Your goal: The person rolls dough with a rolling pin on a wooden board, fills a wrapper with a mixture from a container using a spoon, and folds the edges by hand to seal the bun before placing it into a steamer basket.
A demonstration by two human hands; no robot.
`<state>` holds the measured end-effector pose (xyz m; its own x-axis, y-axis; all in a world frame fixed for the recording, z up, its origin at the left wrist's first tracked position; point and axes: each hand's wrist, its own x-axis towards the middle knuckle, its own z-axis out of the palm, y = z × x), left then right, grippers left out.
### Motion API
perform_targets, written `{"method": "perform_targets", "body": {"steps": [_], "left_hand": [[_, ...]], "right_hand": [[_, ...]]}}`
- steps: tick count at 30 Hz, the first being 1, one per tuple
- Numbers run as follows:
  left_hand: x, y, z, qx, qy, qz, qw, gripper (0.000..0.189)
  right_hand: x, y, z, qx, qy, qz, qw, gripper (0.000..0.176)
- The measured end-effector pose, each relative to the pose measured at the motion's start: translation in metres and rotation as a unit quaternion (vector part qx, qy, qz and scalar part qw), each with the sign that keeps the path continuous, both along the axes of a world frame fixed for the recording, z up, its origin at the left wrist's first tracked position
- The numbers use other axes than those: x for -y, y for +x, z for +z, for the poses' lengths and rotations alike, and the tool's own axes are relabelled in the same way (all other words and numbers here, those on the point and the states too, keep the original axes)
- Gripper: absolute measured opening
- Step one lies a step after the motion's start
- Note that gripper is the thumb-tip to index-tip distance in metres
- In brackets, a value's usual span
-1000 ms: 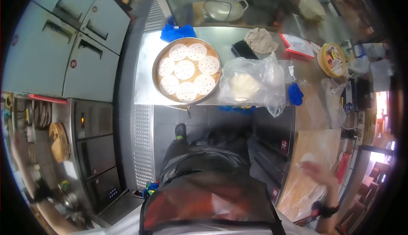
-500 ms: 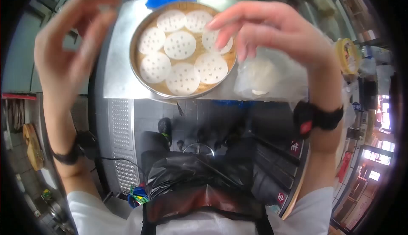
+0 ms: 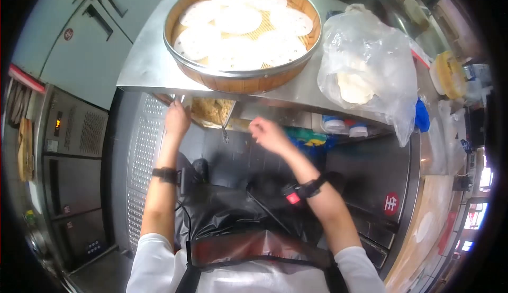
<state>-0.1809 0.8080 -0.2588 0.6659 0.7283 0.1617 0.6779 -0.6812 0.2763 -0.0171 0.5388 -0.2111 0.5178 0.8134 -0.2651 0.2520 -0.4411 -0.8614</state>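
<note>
Below the front edge of the steel table, my left hand [image 3: 178, 119] is closed at the left side of a metal tray [image 3: 230, 112] of crumbly tan filling [image 3: 212, 111]; what its fingers hold is too small to tell. To the tray's right, my right hand [image 3: 269, 135] has curled fingers pressed together, their contents unclear. A utensil handle [image 3: 225, 133] hangs at the tray's front corner. On the table [image 3: 150, 55] stands a round bamboo steamer [image 3: 241, 81] with several perforated white paper rounds [image 3: 200, 41]. Beside it, a clear plastic bag [image 3: 389, 62] holds pale dough [image 3: 355, 87].
White-capped containers [image 3: 357, 129] and a green-and-yellow packet [image 3: 312, 138] sit under the table. Grey cabinets [image 3: 79, 49] stand at the left. A floured wooden board [image 3: 423, 229] and a yellow-rimmed tub [image 3: 450, 75] are at the right.
Both hands have dropped from beside and over the steamer to below the table edge. The view has shifted, so the steamer appears higher and larger, and the filling tray now shows.
</note>
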Motion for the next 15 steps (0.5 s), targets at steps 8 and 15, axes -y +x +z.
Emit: {"method": "perform_targets", "body": {"steps": [8, 15], "left_hand": [[-0.032, 0.002, -0.045, 0.047, -0.153, -0.018, 0.987, 0.033], [0.038, 0.024, -0.027, 0.097, -0.349, -0.018, 0.932, 0.033]], "right_hand": [[-0.035, -0.046, -0.004, 0.213, -0.057, 0.003, 0.975, 0.045], [0.003, -0.007, -0.003, 0.254, -0.079, 0.064, 0.962, 0.037]]}}
